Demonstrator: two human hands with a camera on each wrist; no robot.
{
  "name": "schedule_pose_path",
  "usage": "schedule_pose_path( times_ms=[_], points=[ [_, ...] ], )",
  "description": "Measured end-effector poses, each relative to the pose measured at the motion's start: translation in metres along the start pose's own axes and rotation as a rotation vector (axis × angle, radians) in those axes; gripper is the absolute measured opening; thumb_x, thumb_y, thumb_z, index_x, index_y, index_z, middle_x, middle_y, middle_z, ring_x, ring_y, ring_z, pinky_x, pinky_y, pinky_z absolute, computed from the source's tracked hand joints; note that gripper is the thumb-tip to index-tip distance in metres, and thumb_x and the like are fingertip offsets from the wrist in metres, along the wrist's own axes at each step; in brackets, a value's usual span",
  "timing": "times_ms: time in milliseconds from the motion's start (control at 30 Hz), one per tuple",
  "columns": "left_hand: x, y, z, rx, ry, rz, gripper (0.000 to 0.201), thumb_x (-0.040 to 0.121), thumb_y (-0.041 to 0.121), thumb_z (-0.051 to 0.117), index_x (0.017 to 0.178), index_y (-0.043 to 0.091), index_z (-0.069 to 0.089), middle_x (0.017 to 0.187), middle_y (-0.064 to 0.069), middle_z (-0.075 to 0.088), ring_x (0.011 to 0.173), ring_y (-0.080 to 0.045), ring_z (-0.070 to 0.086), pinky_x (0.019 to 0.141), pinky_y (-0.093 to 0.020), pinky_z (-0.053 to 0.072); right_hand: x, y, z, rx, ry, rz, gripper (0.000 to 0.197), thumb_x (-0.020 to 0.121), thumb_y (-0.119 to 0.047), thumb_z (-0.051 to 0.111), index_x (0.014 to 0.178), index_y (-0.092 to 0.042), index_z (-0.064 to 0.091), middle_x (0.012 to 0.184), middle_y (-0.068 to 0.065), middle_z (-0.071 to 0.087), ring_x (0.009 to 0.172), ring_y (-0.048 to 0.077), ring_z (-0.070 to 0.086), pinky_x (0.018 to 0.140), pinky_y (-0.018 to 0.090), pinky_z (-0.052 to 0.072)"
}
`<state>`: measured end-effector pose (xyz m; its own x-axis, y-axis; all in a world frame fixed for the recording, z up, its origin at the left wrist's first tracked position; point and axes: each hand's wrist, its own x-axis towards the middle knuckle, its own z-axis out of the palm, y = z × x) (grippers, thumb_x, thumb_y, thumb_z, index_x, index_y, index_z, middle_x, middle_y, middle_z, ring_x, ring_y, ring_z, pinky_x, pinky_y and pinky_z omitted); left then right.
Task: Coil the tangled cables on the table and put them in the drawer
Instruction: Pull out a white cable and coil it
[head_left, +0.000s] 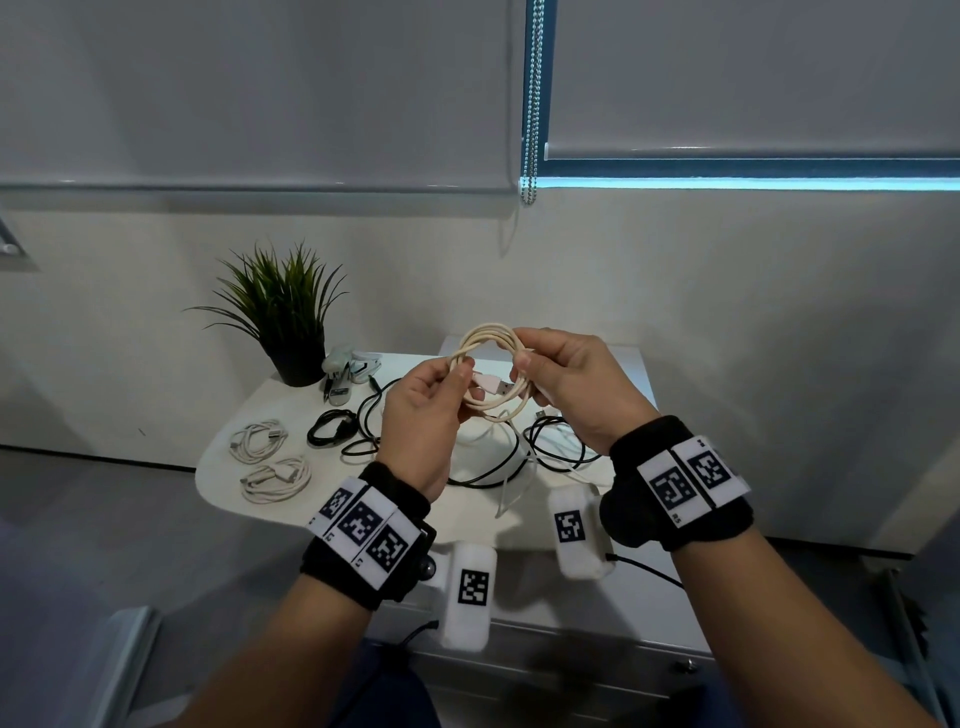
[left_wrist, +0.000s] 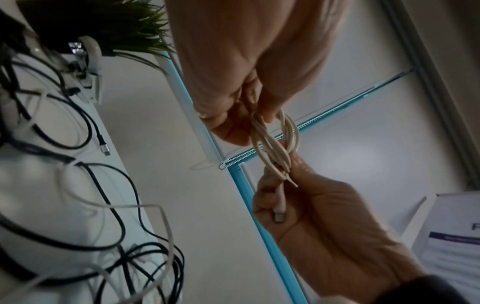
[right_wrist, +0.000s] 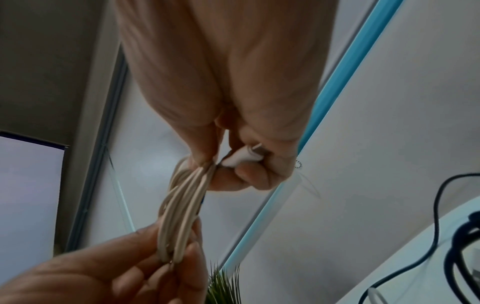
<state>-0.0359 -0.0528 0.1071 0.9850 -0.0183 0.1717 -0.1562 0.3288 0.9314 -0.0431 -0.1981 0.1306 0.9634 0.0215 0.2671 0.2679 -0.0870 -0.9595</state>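
A cream-white cable (head_left: 491, 343) wound into a small coil hangs in the air above the white table (head_left: 291, 512). My left hand (head_left: 457, 374) pinches the coil's left side between thumb and fingers. My right hand (head_left: 522, 364) grips the right side. A USB plug (head_left: 491, 385) sticks across the coil's middle. In the left wrist view the left hand (left_wrist: 257, 117) pinches the strands (left_wrist: 270, 144). In the right wrist view the right hand (right_wrist: 221, 164) holds a white plug (right_wrist: 241, 158) against the strands (right_wrist: 182, 205). A tangle of black and white cables (head_left: 498, 460) lies on the table below.
Two coiled white cables (head_left: 257, 439) (head_left: 275, 480) and a coiled black cable (head_left: 330, 431) lie at the table's left. A potted plant (head_left: 291, 322) and a stapler (head_left: 348, 374) stand at the back left. A white cabinet front (head_left: 545, 660) shows below the table's near edge.
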Motion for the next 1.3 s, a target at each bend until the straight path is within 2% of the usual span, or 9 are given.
schedule_pose_path(
  times_ms=[200,333,567,700,833,900,1000,1133,1300],
  points=[
    [-0.003,0.002,0.006,-0.127,0.029,-0.075,0.014,0.095,0.007,0.047,0.089,0.004,0.059,0.068,-0.009,0.054,0.065,-0.019,0.053,0.075,-0.037,0.047,-0.003,0.002,0.001,-0.028,-0.026,-0.041,0.029,0.093,-0.001,0.05,0.113,-0.015,0.066,0.069,0.001,0.055,0.058,0.007,0.046,0.058,0.019,0.039],
    [0.001,0.007,0.011,-0.16,0.054,-0.068,0.015,0.097,0.01,0.044,0.092,0.004,0.057,0.074,-0.01,0.057,0.059,-0.014,0.055,0.066,-0.028,0.048,-0.003,0.004,0.004,-0.037,-0.019,-0.063,0.03,0.092,0.001,0.052,0.113,-0.015,0.066,0.07,0.001,0.056,0.058,0.007,0.047,0.058,0.02,0.041],
    [-0.001,0.018,0.001,0.196,-0.208,-0.143,0.024,0.097,0.017,0.045,0.078,0.016,0.06,0.068,0.0,0.059,0.068,-0.011,0.057,0.076,-0.026,0.041,0.001,0.001,-0.003,0.045,0.108,-0.019,0.024,0.089,0.005,0.055,0.098,-0.013,0.069,0.067,0.005,0.06,0.055,0.013,0.05,0.053,0.02,0.045],
    [-0.011,0.017,0.005,0.424,-0.401,-0.146,0.026,0.098,0.022,0.04,0.077,0.018,0.055,0.071,0.008,0.057,0.06,0.008,0.054,0.059,-0.002,0.04,0.0,0.004,-0.001,0.085,0.151,0.009,0.025,0.089,0.003,0.055,0.09,-0.017,0.071,0.069,0.007,0.06,0.064,0.02,0.051,0.059,0.027,0.046],
    [-0.01,0.018,0.003,0.532,-0.485,-0.174,0.01,0.091,0.027,0.055,0.092,0.018,0.052,0.083,0.006,0.057,0.078,-0.005,0.054,0.071,-0.016,0.044,-0.001,0.001,0.001,0.093,0.165,0.02,0.025,0.089,0.003,0.055,0.089,-0.017,0.071,0.072,0.008,0.06,0.065,0.021,0.053,0.06,0.027,0.047],
    [-0.005,0.014,0.001,0.601,-0.438,-0.139,0.026,0.081,0.033,0.058,0.101,0.018,0.049,0.089,-0.001,0.061,0.085,-0.016,0.06,0.08,-0.035,0.049,-0.002,-0.001,0.002,0.087,0.163,0.038,0.022,0.089,0.003,0.055,0.09,-0.014,0.07,0.07,0.007,0.06,0.056,0.013,0.054,0.053,0.02,0.046],
    [-0.003,0.008,-0.001,0.63,-0.23,-0.023,0.019,0.081,0.024,0.064,0.09,0.024,0.048,0.083,-0.002,0.061,0.083,-0.026,0.064,0.086,-0.053,0.05,-0.002,-0.003,0.003,0.066,0.115,0.082,0.018,0.089,-0.001,0.058,0.089,-0.015,0.069,0.073,0.005,0.064,0.06,0.011,0.059,0.054,0.022,0.051],
    [-0.005,0.0,-0.005,0.585,-0.097,0.015,0.037,0.065,0.037,0.072,0.091,0.04,0.046,0.091,-0.006,0.069,0.085,-0.026,0.067,0.083,-0.05,0.053,-0.002,-0.002,0.0,0.001,0.091,0.13,0.018,0.089,-0.003,0.06,0.083,-0.019,0.068,0.077,0.006,0.066,0.065,0.017,0.058,0.062,0.029,0.053],
    [-0.001,0.001,-0.007,0.605,-0.065,0.102,0.061,0.074,0.021,0.076,0.113,0.037,0.032,0.101,0.001,0.064,0.074,-0.014,0.067,0.076,-0.031,0.053,-0.002,-0.002,-0.002,0.086,0.072,0.166,0.014,0.088,0.004,0.059,0.084,-0.007,0.066,0.072,0.013,0.062,0.059,0.023,0.058,0.064,0.032,0.058]
  ],
)
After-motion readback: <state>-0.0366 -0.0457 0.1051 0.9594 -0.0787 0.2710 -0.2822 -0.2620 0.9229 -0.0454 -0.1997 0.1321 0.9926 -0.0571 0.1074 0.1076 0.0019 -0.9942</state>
